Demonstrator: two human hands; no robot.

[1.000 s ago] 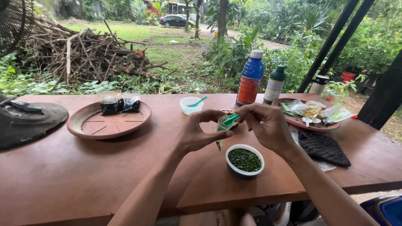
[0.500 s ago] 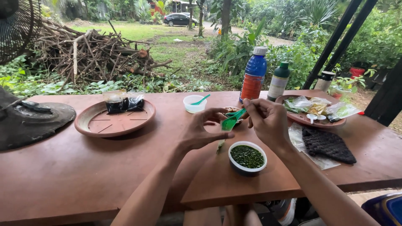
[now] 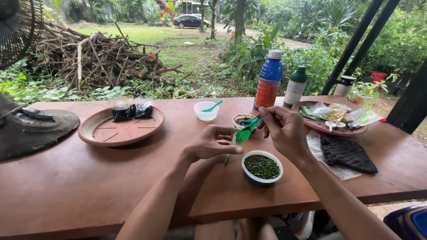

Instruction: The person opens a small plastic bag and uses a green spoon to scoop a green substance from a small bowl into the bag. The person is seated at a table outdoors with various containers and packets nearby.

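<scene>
1. I take the small tub of chopped green matter [image 3: 262,167] as my landmark; it sits on the reddish-brown table [image 3: 89,186] near its front edge, open-topped, so that whatever drops from the hands above can land in it.

2. My right hand [image 3: 284,131] is up and behind the tub, fingers pinched shut on the stem of a green spoon [image 3: 245,132]; the spoon slopes down leftward, its bowl tilted towards the tub, which I judge suits scraping or tipping.

3. My left hand [image 3: 212,143] lies left of the tub, low over the table, fingers curled narrow; the thumb and forefinger tip meet the spoon's bowl, seemingly to steady it or pick something off it; I cannot tell if they grip anything besides.

4. So the spoon spans both hands, just above and left of the tub's rim, not touching it.

5. Behind the tub: a small dark-filled cup [image 3: 243,120]; further left, a white cup with a teal spoon [image 3: 207,110]; a blue bottle [image 3: 268,86] stands behind; a dark knitted cloth [image 3: 347,154] lies to its right.
</scene>
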